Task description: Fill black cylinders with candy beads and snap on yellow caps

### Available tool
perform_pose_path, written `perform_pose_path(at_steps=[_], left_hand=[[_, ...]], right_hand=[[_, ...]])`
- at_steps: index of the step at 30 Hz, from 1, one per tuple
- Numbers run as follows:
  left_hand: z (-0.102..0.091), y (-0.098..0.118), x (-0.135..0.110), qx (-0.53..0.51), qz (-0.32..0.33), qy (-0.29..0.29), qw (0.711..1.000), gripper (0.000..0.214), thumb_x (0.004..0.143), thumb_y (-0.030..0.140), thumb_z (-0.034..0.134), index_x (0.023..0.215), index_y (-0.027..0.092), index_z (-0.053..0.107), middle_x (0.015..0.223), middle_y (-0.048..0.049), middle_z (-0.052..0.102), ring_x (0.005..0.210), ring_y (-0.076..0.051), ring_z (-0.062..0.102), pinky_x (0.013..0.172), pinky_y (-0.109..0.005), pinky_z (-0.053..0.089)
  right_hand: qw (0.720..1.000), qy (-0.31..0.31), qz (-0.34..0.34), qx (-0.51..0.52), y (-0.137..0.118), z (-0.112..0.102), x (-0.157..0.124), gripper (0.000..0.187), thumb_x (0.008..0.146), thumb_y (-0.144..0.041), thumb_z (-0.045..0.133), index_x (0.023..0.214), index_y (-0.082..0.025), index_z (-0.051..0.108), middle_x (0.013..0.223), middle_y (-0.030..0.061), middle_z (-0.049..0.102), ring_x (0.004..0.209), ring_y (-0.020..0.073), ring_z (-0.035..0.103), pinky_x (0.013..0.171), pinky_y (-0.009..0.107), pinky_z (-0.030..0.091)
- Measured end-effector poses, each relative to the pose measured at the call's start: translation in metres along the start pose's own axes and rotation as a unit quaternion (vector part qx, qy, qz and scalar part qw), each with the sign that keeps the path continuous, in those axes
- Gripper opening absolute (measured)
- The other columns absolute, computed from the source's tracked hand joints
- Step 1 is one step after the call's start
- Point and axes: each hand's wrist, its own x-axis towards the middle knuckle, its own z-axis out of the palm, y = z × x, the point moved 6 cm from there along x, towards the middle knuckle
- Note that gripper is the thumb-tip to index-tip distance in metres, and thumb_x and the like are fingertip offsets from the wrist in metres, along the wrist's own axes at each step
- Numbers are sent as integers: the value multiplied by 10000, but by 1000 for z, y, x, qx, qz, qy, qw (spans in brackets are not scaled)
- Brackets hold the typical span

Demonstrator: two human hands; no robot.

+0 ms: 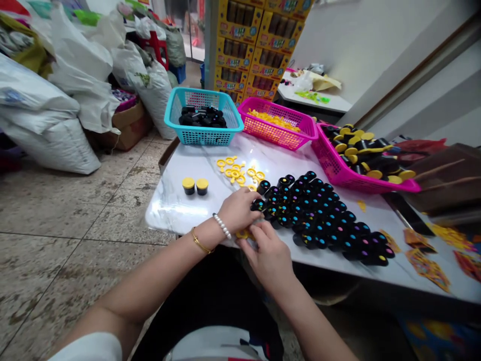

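Note:
My left hand [237,209], with a pearl bracelet at the wrist, has its fingers closed round a small black cylinder [257,205] with a blue dot on top. Close by, my right hand [271,253] pinches a yellow ring piece [244,233] at the table's front edge; the fingers partly cover it. Several black cylinders [319,215] with coloured dots stand packed together to the right. Loose yellow ring pieces [235,173] lie beyond my left hand. Two black cylinders with yellow caps [195,186] stand upright on the left.
On the white table [165,210], a blue basket [205,136] holds black parts and a pink basket [278,140] yellow parts. Another pink basket [361,185] holds capped cylinders. Stacked yellow boxes [240,22] rise behind; white sacks [41,115] stand on the floor to the left.

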Motion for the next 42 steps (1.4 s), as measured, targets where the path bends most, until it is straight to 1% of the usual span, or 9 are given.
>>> perform_pose_path(at_steps=[5,9,14,21,25,28,31,36,42], left_hand=[[-38,-19,-49,12,-53,48,997,250,730,254,711,954,177,634,945,-41,594,848,-180,579,766,-293,474],[-46,-27,-74,9,-78,56,995,220,746,265,710,940,181,647,901,-29,593,834,-169,575,752,-279,457],[-38,-29,-72,29,-84,38,995,171,791,323,660,906,197,671,814,-9,570,759,-154,565,677,-257,432],[-42,-28,-75,30,-85,30,995,145,797,303,628,873,186,667,801,-6,576,735,-143,561,651,-244,404],[-49,-25,-72,-88,-66,-52,993,167,825,231,541,910,187,678,729,12,606,658,-117,550,610,-220,391],[-46,-30,-68,-208,-106,-109,966,268,888,323,452,909,174,674,628,32,581,519,-88,504,507,-200,358],[-41,-39,-65,-263,-174,-99,944,375,893,437,430,789,145,641,526,44,496,430,-79,449,423,-192,314],[-33,-41,-66,-291,-192,-77,934,369,891,433,450,737,143,617,480,54,465,396,-70,414,407,-184,309],[-44,-34,-76,-238,-87,25,967,432,831,397,608,1220,211,587,751,16,615,614,-98,522,587,-203,419]], right_hand=[[993,54,-12,107,1,-16,5,185,826,-298,622,988,-208,622,947,65,641,900,219,594,817,343,478],[975,48,-1,219,-2,-17,21,243,830,-300,634,1063,-233,615,972,38,654,849,182,616,790,310,493],[972,16,-57,226,-18,-7,48,206,823,-266,638,1025,-228,662,918,33,659,801,168,614,768,299,490],[974,-17,-39,221,-16,-3,53,230,798,-262,671,1021,-210,680,864,24,658,714,137,605,663,255,498],[975,-21,-58,212,-19,-6,55,223,798,-266,678,1013,-206,689,823,14,649,674,120,598,637,241,495],[976,-26,-70,207,-20,-6,56,219,807,-272,673,1015,-206,688,807,9,641,679,118,591,632,236,484],[978,-27,-68,195,-18,-5,54,226,801,-268,681,1017,-200,684,805,6,634,695,122,583,656,243,474],[981,-24,-56,185,-17,-3,53,245,806,-276,679,1037,-194,675,814,10,630,692,129,573,680,264,472],[975,-27,-40,219,-16,1,51,229,822,-243,644,1044,-195,666,910,34,607,658,114,570,618,254,490]])
